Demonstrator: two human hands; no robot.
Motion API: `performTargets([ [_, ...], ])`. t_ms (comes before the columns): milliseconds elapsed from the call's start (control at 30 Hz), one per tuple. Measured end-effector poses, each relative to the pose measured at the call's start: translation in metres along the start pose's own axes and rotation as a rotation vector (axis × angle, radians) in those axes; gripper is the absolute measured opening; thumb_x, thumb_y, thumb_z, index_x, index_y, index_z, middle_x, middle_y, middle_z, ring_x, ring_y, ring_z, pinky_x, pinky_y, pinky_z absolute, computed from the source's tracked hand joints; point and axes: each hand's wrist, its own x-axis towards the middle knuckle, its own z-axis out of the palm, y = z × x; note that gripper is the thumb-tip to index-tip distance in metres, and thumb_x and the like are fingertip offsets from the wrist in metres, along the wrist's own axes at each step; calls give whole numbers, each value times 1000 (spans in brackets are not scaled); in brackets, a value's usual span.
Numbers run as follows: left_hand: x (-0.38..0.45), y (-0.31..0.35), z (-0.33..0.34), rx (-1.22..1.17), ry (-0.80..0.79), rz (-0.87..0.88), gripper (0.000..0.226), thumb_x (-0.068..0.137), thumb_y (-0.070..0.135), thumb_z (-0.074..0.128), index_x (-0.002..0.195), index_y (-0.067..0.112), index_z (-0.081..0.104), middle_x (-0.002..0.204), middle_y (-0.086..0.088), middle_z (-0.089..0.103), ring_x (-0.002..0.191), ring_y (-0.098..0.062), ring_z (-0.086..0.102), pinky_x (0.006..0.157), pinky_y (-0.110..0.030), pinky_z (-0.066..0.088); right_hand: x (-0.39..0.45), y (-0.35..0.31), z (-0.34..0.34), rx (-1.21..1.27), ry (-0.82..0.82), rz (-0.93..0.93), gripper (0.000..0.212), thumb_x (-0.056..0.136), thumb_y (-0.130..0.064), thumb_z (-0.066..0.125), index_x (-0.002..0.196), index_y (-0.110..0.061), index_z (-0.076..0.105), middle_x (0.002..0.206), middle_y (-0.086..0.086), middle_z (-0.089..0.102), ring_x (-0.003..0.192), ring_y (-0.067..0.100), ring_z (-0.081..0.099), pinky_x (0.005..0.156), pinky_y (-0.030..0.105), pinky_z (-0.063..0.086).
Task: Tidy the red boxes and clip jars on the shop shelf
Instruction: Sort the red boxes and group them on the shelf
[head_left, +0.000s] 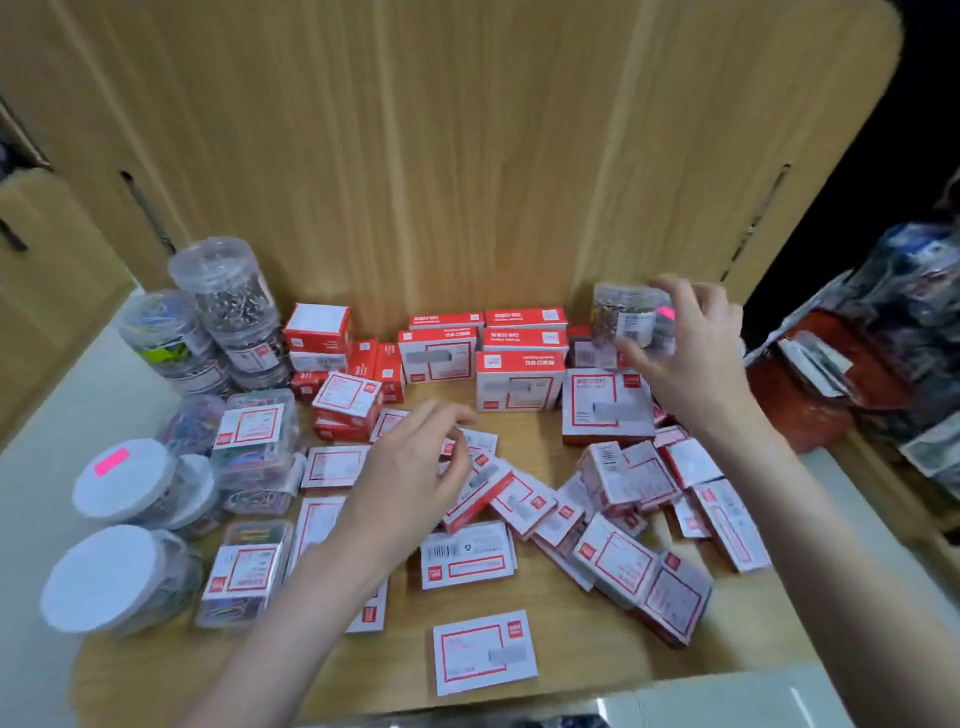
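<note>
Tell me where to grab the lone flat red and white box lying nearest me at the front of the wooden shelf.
Pinch the flat red and white box across its two long edges from above. It lies label up with bare wooden shelf showing all round it, so fingers probably fit either side. The right hand holds a clear jar; the left hand looks free.

Clip jars (223, 306) stand stacked at the left of the frame on the shelf (571, 660). Stacked boxes (519, 358) line the back wall at centre. Loose boxes (618, 525) lie scattered at lower centre and right, one box (483, 652) apart at the bottom.
</note>
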Motion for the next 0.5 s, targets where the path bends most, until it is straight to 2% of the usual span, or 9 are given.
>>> performTargets([
  [100, 3, 5, 3, 5, -39, -11, 15, 87, 9, 53, 98, 15, 61, 90, 14, 50, 80, -6, 48, 67, -16, 36, 9, 2, 13, -154, -66, -2, 65, 74, -45, 69, 129, -19, 47, 119, 17, 53, 115, 36, 37, 89, 38, 25],
  [200, 3, 5, 2, 3, -71, -36, 16, 88, 7, 55, 100, 17, 60, 91, 14, 51, 75, 8, 49, 67, -4, 33, 11, 2, 18, -143, -59, 34, 61, 73, -43, 69, 126, -22, 46, 117, 11, 56, 116, 32, 35, 86, 38, 22],
  [333, 3, 3, 0, -1, -64, -76, 19, 87, 8, 55, 103, 16, 60, 96, 14, 52, 84, 3, 49, 73, -1, 33, 3, 0, 9, 164, 70, -133, 59, 67, -23, 78, 118, -17, 50, 110, 9, 48, 107, 28, 43, 88, 29, 32],
  [433, 7, 5, -1, -69, -38, -113, 25, 88, 13, 56, 111, 20, 55, 103, 15, 53, 92, 4, 52, 76, -5, 38, -8, -14, 1, 440, -62, -248, 65, 67, -16, 79, 120, -22, 42, 116, 0, 45, 109, 12, 48, 89, 28, 43],
  [500, 10, 8, 0, -175, -15, -135, 36, 85, 16, 61, 118, 26, 49, 110, 16, 54, 97, 7, 51, 82, -10, 41, -19, -26, 2, 526, -195, -321, 71, 68, -17, 77, 126, -24, 36, 120, -6, 48, 113, 7, 49, 95, 27, 43],
])
